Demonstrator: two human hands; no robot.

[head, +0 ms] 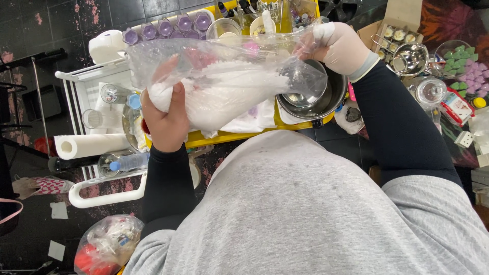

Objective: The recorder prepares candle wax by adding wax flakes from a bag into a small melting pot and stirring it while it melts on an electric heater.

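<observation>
Clear plastic bag (224,86) of white flakes is held tilted, mouth twd the steel pot (326,97) on the yellow table (244,136). Step judged: pouring; more tilt likely needed next. Bag bottom is clenched in left hand (165,119); open end is pinched by gloved right hand (341,48).

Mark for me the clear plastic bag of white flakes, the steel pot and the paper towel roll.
clear plastic bag (229,86), head view, on the white flakes in its lower half.
steel pot (333,97), head view, on its right inner wall.
paper towel roll (94,145), head view, on the middle of its side.
</observation>
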